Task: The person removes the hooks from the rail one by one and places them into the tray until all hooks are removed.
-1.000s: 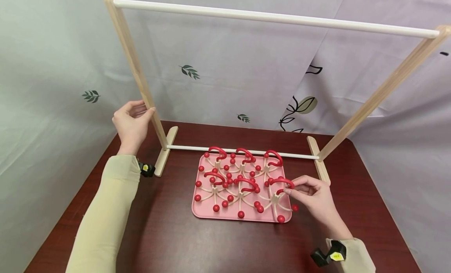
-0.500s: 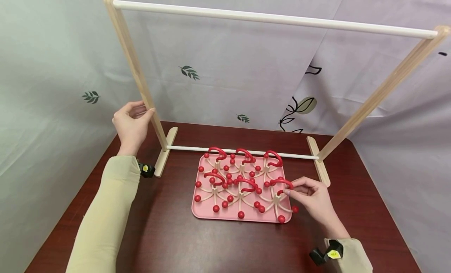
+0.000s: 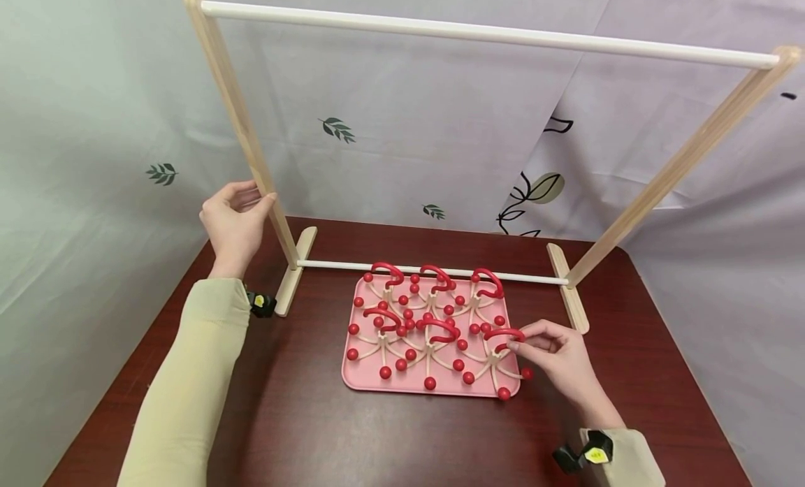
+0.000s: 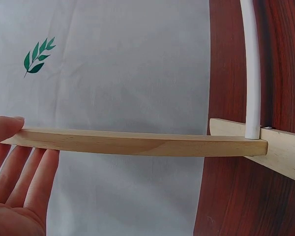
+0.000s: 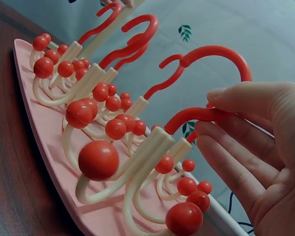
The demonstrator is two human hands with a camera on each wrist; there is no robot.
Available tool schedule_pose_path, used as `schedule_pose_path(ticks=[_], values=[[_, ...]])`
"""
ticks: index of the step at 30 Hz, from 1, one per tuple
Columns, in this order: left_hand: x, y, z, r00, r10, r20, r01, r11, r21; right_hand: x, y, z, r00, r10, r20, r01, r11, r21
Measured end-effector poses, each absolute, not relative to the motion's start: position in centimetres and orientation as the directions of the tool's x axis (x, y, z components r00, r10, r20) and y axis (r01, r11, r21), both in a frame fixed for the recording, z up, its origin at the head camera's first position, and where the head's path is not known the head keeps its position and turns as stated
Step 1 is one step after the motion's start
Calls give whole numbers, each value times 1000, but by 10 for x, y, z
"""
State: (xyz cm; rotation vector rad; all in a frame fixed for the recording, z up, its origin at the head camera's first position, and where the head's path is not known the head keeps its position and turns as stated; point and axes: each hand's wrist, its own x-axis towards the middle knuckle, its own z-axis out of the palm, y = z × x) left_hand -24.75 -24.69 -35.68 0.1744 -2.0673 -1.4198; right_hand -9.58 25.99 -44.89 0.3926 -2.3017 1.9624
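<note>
My left hand (image 3: 233,221) pinches the left wooden post (image 3: 242,127) of a rack a little way above its foot. In the left wrist view, the thumb lies on one side of the post (image 4: 132,142) and the fingers on the other. My right hand (image 3: 558,358) pinches the red hook of the front right multi-arm hanger (image 3: 494,358). That hanger (image 5: 155,142) has curved cream arms tipped with red balls, and its lower part is close over the pink tray (image 3: 377,383). Several similar hangers (image 3: 430,347) stand in two rows on the tray, hooks up.
The rack's white top rod (image 3: 490,31) spans high across the view. A lower white rod (image 3: 339,265) runs just behind the tray, between the left foot (image 3: 289,288) and right foot (image 3: 575,309). Pale patterned cloth (image 3: 402,124) hangs behind the dark red-brown table (image 3: 302,417).
My right hand and the hook it pinches have moved slightly down in view, and the front right hanger has shifted a little toward the near edge. My left hand stays on the post.
</note>
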Motion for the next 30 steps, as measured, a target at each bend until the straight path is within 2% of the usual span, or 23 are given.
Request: schedule_pose_path(ticks=[13,25,30], values=[[-246,-245,-356,-803,-434,409,227,411,883,-93,254,-451,-955,-145,257,-276,131,-952],[-245,-245,-354,-800,-444,404,208,426,880,-90,254,-452,-987,-42,152,-157,181,-971],[-239,-245,-356,-816,-441,374,175,428,887,-91,259,-449,-975,-49,215,-219,122,-968]])
